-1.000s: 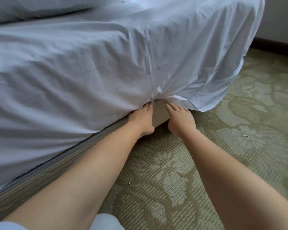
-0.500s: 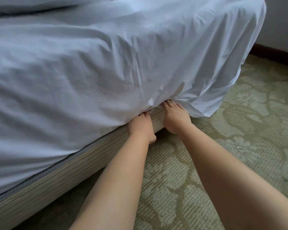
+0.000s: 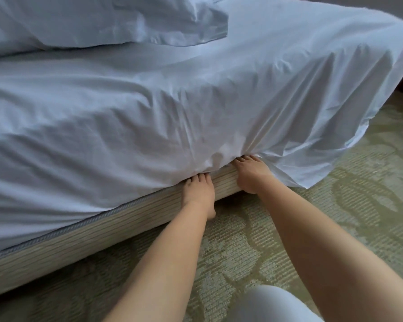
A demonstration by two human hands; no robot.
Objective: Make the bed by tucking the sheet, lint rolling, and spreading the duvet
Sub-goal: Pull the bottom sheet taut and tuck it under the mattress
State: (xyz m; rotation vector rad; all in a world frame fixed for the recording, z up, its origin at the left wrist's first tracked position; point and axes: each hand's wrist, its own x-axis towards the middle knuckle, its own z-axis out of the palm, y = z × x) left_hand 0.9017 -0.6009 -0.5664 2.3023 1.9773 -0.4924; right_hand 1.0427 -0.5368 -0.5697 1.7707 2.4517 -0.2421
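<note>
Nearest me, a pale knee (image 3: 272, 305) sits under my forearms on the patterned green carpet (image 3: 242, 256). My left hand (image 3: 197, 189) lies flat against the ribbed bed base (image 3: 84, 238), fingers straight, tips pushed beneath the white sheet (image 3: 126, 126). Just right of it, my right hand (image 3: 251, 175) does likewise; the hem hides its fingertips, so I cannot tell whether they pinch cloth. Right of that hand, a loose sheet corner (image 3: 312, 173) drapes to the carpet. Beyond both hands lies a pillow (image 3: 102, 19).
</note>
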